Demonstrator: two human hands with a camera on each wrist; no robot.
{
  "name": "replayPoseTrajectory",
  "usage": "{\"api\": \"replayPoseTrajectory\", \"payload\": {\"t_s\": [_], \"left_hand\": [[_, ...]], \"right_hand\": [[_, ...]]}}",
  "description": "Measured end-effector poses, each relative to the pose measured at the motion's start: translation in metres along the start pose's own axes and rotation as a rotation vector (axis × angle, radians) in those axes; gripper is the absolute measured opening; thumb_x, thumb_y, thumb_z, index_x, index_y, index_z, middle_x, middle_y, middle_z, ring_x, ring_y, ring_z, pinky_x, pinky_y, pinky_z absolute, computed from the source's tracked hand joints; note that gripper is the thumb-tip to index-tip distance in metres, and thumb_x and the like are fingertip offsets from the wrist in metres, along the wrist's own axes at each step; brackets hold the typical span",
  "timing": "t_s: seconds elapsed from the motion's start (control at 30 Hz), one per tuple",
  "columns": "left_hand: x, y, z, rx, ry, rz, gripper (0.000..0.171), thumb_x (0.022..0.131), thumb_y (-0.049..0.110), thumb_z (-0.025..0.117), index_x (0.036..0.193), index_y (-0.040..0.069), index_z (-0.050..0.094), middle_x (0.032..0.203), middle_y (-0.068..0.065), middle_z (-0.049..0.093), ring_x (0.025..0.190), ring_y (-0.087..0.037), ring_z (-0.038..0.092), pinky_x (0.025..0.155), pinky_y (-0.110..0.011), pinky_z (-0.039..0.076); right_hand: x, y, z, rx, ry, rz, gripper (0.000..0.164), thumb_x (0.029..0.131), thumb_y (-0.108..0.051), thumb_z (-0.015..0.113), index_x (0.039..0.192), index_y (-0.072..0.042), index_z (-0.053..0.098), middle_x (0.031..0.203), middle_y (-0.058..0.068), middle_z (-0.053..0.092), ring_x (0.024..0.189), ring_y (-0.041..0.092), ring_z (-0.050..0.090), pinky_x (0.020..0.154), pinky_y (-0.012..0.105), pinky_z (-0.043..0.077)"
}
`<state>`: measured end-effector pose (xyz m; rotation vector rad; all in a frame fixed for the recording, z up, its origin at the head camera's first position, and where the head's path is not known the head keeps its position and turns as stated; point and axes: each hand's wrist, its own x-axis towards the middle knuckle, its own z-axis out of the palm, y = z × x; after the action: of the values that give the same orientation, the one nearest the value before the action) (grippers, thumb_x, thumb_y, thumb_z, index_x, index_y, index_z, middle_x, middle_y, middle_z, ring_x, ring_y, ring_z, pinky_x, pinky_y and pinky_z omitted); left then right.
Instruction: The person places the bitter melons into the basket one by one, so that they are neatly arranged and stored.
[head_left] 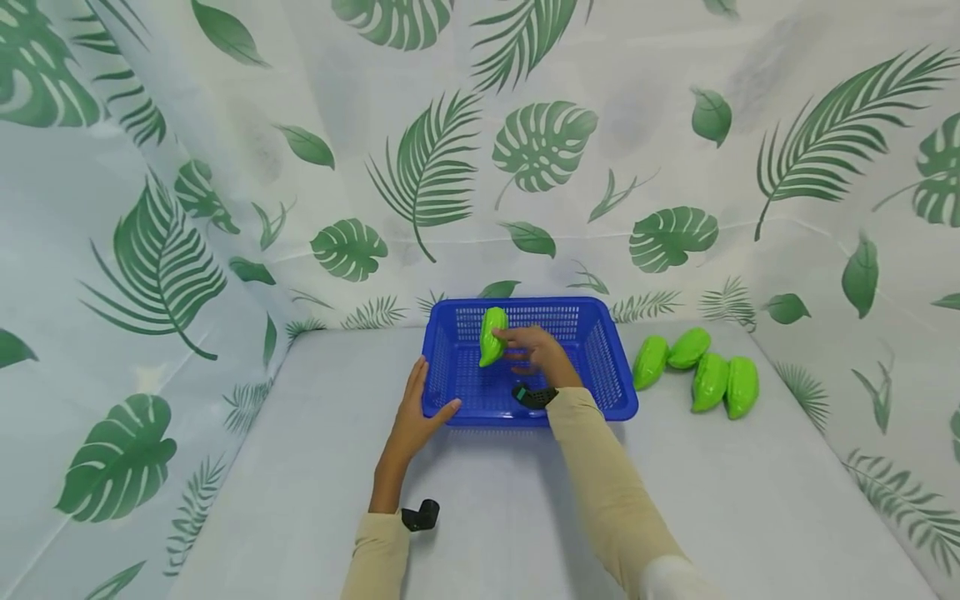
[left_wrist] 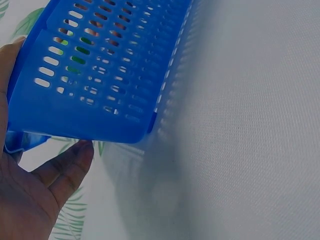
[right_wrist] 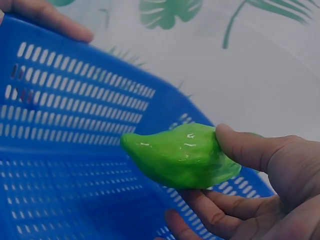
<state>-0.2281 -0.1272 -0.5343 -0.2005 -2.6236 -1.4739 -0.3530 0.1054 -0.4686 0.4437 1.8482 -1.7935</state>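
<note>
A glossy green mango [head_left: 492,337] with a pointed tip is in my right hand [head_left: 534,350], above the inside of a blue plastic basket [head_left: 433,342]. The right wrist view shows my thumb on top of the mango [right_wrist: 175,155] and my fingers beneath it, its tip pointing away from the palm. My left hand [head_left: 416,417] holds the basket at its near left corner. The thumb lies along the front rim and the fingers [left_wrist: 75,167] are against the short outer side. The basket floor [head_left: 480,392] shows through its slotted mesh with no fruit on it.
Several more green mangoes [head_left: 708,379] lie on the white table [head_left: 315,467] to the right of the basket. A leaf-printed cloth wall [head_left: 465,167] rises close behind the basket and along both sides.
</note>
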Motion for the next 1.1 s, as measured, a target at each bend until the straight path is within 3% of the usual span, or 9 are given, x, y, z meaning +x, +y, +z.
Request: {"api": "replayPoseTrajectory", "payload": {"t_s": [0.23, 0.4, 0.63, 1.0, 1.1], "left_hand": [[-0.001, 0.0, -0.001, -0.002, 0.005, 0.002, 0.096, 0.088, 0.049, 0.068, 0.158, 0.015, 0.012, 0.166, -0.001, 0.006, 0.152, -0.031, 0.011, 0.119, -0.057, 0.018], [0.001, -0.001, -0.002, 0.002, 0.012, 0.007, 0.097, 0.087, 0.051, 0.068, 0.158, 0.017, 0.012, 0.166, 0.002, 0.006, 0.152, -0.028, 0.012, 0.12, -0.056, 0.019], [-0.001, -0.001, -0.001, 0.006, 0.006, 0.002, 0.096, 0.087, 0.051, 0.068, 0.158, 0.019, 0.012, 0.166, -0.001, 0.008, 0.152, -0.029, 0.012, 0.119, -0.057, 0.02], [0.0, -0.001, 0.0, 0.007, 0.009, 0.001, 0.096, 0.087, 0.05, 0.068, 0.158, 0.016, 0.014, 0.166, 0.0, 0.008, 0.152, -0.029, 0.013, 0.119, -0.057, 0.02], [-0.001, 0.0, -0.001, 0.004, 0.01, -0.009, 0.096, 0.087, 0.05, 0.069, 0.158, 0.018, 0.014, 0.166, 0.002, 0.008, 0.152, -0.029, 0.013, 0.119, -0.057, 0.02]], "right_hand": [[0.003, 0.003, 0.018, -0.069, 0.013, 0.006, 0.06, 0.086, -0.036, 0.075, 0.134, -0.006, 0.055, 0.141, 0.014, 0.054, 0.128, 0.033, 0.053, 0.107, 0.049, 0.042], [0.006, 0.007, 0.028, -0.098, 0.033, 0.008, 0.066, 0.084, -0.037, 0.076, 0.138, -0.006, 0.052, 0.14, 0.014, 0.054, 0.126, 0.032, 0.054, 0.103, 0.046, 0.046], [0.019, 0.015, 0.039, -0.179, 0.067, 0.054, 0.063, 0.082, -0.037, 0.078, 0.131, -0.005, 0.056, 0.129, 0.013, 0.059, 0.117, 0.029, 0.058, 0.094, 0.038, 0.051], [0.028, 0.019, 0.049, -0.258, 0.086, 0.035, 0.059, 0.082, -0.034, 0.078, 0.127, -0.002, 0.059, 0.125, 0.017, 0.06, 0.113, 0.032, 0.061, 0.095, 0.042, 0.051], [0.03, 0.024, 0.051, -0.263, 0.09, 0.017, 0.065, 0.081, -0.034, 0.078, 0.132, -0.001, 0.055, 0.123, 0.017, 0.061, 0.111, 0.032, 0.061, 0.095, 0.043, 0.05]]}}
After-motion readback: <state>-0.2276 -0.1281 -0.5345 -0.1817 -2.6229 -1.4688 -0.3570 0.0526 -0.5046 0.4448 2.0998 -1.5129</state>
